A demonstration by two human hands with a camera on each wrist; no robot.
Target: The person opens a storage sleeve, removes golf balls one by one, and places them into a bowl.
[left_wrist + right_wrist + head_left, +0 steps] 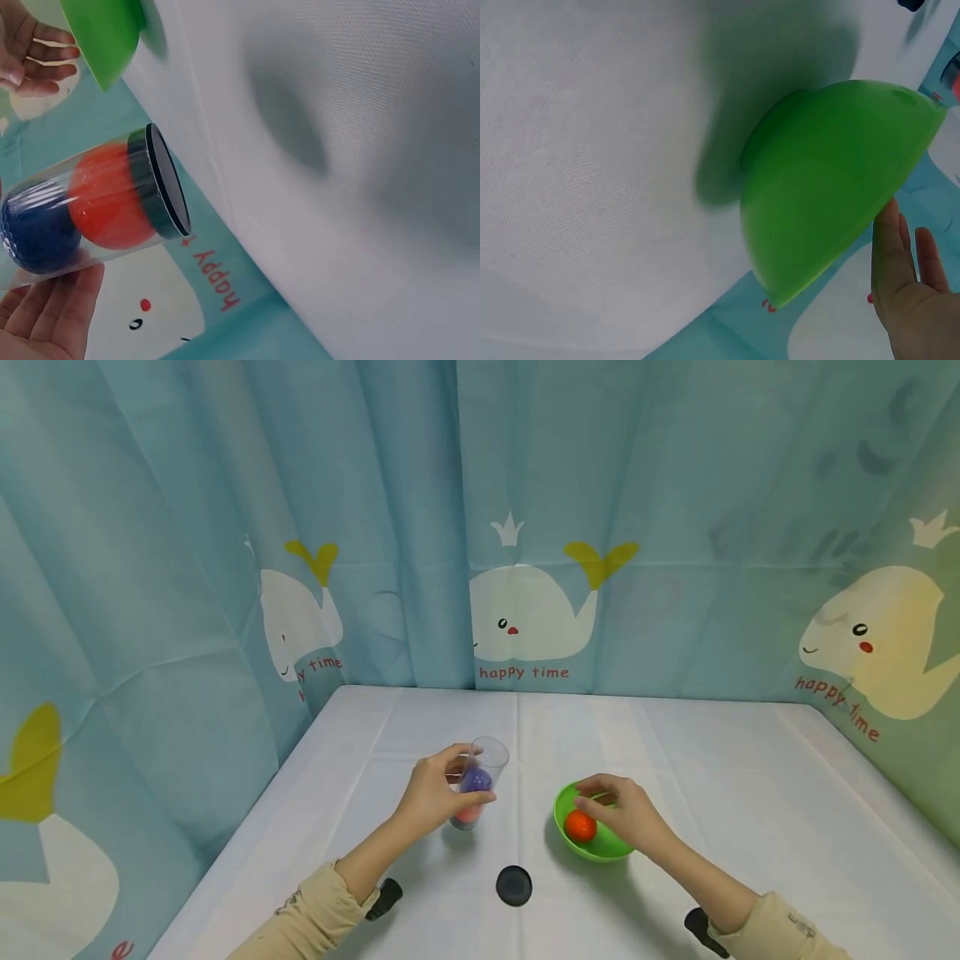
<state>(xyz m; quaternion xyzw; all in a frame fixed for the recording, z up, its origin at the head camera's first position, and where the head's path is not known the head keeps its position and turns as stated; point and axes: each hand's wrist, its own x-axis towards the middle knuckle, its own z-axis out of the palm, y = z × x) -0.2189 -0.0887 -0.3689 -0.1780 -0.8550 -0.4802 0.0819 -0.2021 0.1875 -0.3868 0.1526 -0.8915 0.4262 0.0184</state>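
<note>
Bench (pixel 750 777) has room past bowl's (pixel 596 853) rim, 2 o'clock. My left fingers (pixel 56 309) curl round tube (pixel 491 766); right fingers (pixel 602 783) loosely parted, holding nothing.

Head cam looks fwd & down from above the near side, farthest back, taking in the desk (pixel 675 760), L hand (pixel 431 793), R hand (pixel 632 814) & curtain (pixel 675 485). L wrist cam: low, close, rolled, facing the clear tube (pixel 94 202); R wrist cam: also low & rolled, v. close to the green bowl (pixel 832 180). Both wrist views share bowl + tube, each cut off at an edge in the other's.
</note>
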